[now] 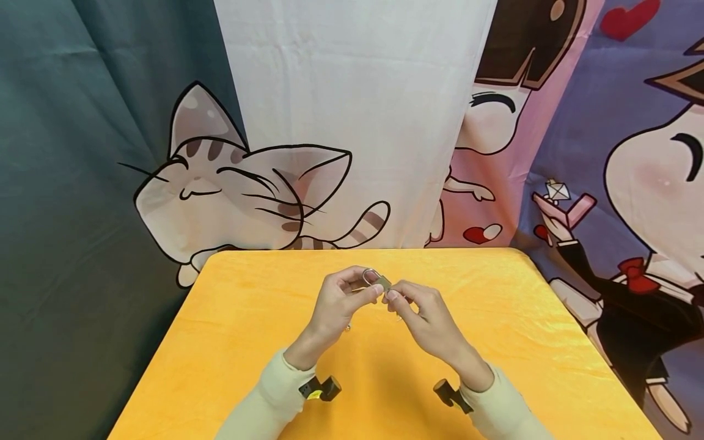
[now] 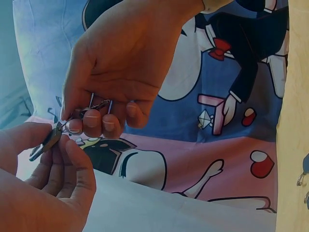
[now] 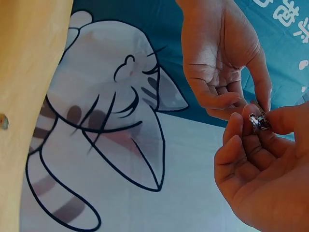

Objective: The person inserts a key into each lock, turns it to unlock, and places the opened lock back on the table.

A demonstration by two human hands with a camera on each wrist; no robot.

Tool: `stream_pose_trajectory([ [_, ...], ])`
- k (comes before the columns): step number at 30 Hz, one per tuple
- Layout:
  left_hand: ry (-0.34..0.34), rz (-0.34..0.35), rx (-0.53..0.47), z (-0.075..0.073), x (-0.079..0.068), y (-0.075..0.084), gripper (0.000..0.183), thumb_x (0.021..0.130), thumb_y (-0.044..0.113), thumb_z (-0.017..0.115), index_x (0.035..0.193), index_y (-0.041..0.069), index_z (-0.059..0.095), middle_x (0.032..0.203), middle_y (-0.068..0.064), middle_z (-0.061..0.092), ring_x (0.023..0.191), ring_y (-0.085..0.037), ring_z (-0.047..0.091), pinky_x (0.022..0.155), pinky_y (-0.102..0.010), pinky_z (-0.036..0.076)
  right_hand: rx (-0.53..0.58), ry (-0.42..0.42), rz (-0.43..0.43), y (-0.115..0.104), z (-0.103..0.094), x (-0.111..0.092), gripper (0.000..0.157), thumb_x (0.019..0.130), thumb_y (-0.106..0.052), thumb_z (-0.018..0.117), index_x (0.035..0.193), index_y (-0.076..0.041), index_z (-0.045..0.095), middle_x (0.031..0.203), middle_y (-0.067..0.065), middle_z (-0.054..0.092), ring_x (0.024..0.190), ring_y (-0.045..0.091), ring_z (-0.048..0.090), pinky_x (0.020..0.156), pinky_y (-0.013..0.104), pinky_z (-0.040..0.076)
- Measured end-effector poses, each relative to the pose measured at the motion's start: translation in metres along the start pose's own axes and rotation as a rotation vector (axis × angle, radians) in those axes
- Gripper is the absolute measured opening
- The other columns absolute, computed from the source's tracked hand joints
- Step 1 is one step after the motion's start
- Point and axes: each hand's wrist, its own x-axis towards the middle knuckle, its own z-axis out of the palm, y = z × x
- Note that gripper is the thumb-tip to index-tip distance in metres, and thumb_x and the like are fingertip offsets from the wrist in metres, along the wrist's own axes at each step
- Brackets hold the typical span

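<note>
A small padlock (image 1: 383, 283) is held up over the table, its wire-like shackle (image 1: 368, 276) pointing to the upper left. My left hand (image 1: 332, 305) pinches the lock body between thumb and fingers. At the body's lower end, my right hand (image 1: 431, 318) pinches a small key, mostly hidden by the fingertips. More shiny metal pieces (image 3: 258, 122), linked like a bunch of keys, lie against the right fingers in the right wrist view. In the left wrist view the padlock (image 2: 49, 141) lies edge-on between the left thumb and fingers.
Below the hands is a table with a yellow cloth (image 1: 247, 318). A small silver thing (image 1: 348, 328) lies on it beside the left wrist. At the left wrist view's right edge, a blue item (image 2: 306, 164) and metal loops show. A cartoon-printed curtain (image 1: 357, 91) hangs behind the table.
</note>
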Motion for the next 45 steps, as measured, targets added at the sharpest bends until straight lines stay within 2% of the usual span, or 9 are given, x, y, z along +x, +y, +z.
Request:
stream_pose_trajectory([
  [6,0.013,0.017,0.036,0.0012,-0.0013,0.0018,0.021,0.088,0.010,0.071,0.104,-0.003,0.065,0.097,-0.003,0.064,0.089,-0.014,0.063,0.084,-0.024,0.055,0.112,-0.055,0.074,0.0020,-0.0001,0.0000,0.024,0.101,-0.004,0.049,0.087,-0.013,0.065,0.075,-0.003,0.061,0.068,0.006,0.053,0.063,0.025,0.049],
  [13,0.023,0.060,0.059,0.0019,-0.0009,0.0018,0.021,0.088,0.006,0.070,0.105,-0.006,0.065,0.099,-0.006,0.064,0.091,-0.013,0.064,0.086,-0.024,0.056,0.276,-0.107,0.182,0.0003,-0.0002,0.0025,0.022,0.103,-0.008,0.047,0.089,-0.007,0.064,0.074,0.008,0.059,0.068,0.018,0.051,0.062,0.028,0.046],
  [21,-0.006,0.107,0.069,0.0021,-0.0025,0.0030,0.020,0.088,0.005,0.070,0.104,-0.007,0.065,0.099,-0.008,0.064,0.090,-0.013,0.065,0.085,-0.024,0.056,0.447,-0.155,0.211,0.0015,-0.0007,0.0031,0.028,0.105,-0.010,0.043,0.087,0.004,0.060,0.073,0.014,0.055,0.069,0.013,0.050,0.064,0.028,0.045],
  [26,-0.026,0.127,0.082,0.0022,-0.0029,0.0026,0.019,0.089,0.007,0.070,0.103,-0.006,0.065,0.098,-0.012,0.065,0.088,-0.012,0.066,0.085,-0.025,0.057,0.550,-0.196,0.211,0.0037,-0.0013,0.0031,0.032,0.105,-0.011,0.041,0.085,0.009,0.056,0.073,0.011,0.052,0.069,0.013,0.049,0.066,0.030,0.043],
  [32,-0.041,0.122,0.079,0.0026,-0.0034,0.0038,0.018,0.090,0.011,0.070,0.098,-0.004,0.065,0.096,-0.011,0.065,0.089,-0.012,0.066,0.087,-0.027,0.057,0.627,-0.231,0.256,0.0042,-0.0016,0.0021,0.034,0.107,-0.015,0.038,0.085,0.006,0.054,0.074,0.003,0.050,0.070,0.021,0.047,0.068,0.033,0.042],
  [35,-0.037,0.119,0.081,0.0025,-0.0041,0.0044,0.018,0.090,0.010,0.070,0.098,-0.004,0.064,0.097,-0.011,0.065,0.089,-0.012,0.066,0.087,-0.027,0.057,0.628,-0.233,0.284,0.0042,-0.0012,0.0014,0.034,0.107,-0.018,0.038,0.086,0.004,0.055,0.075,0.002,0.051,0.071,0.025,0.047,0.068,0.032,0.042],
  [39,-0.028,0.121,0.084,0.0021,-0.0044,0.0048,0.017,0.090,0.008,0.070,0.099,-0.006,0.065,0.098,-0.015,0.065,0.089,-0.012,0.066,0.086,-0.026,0.057,0.557,-0.208,0.283,0.0048,0.0000,0.0006,0.032,0.106,-0.018,0.041,0.089,0.003,0.058,0.076,0.005,0.055,0.072,0.025,0.049,0.068,0.029,0.044],
  [41,-0.023,0.113,0.086,0.0016,-0.0043,0.0050,0.017,0.089,0.007,0.069,0.099,-0.006,0.065,0.098,-0.015,0.065,0.088,-0.012,0.067,0.084,-0.026,0.057,0.479,-0.177,0.269,0.0046,0.0005,0.0002,0.029,0.106,-0.017,0.043,0.091,0.000,0.061,0.076,0.007,0.057,0.072,0.020,0.051,0.068,0.029,0.046],
  [45,-0.014,0.094,0.106,0.0003,-0.0041,0.0048,0.016,0.090,0.008,0.070,0.100,-0.004,0.066,0.096,-0.013,0.065,0.084,-0.013,0.065,0.072,-0.026,0.058,0.215,-0.086,0.183,0.0029,0.0021,-0.0008,0.020,0.102,-0.013,0.051,0.093,-0.010,0.068,0.077,0.001,0.064,0.072,0.009,0.056,0.063,0.027,0.048],
])
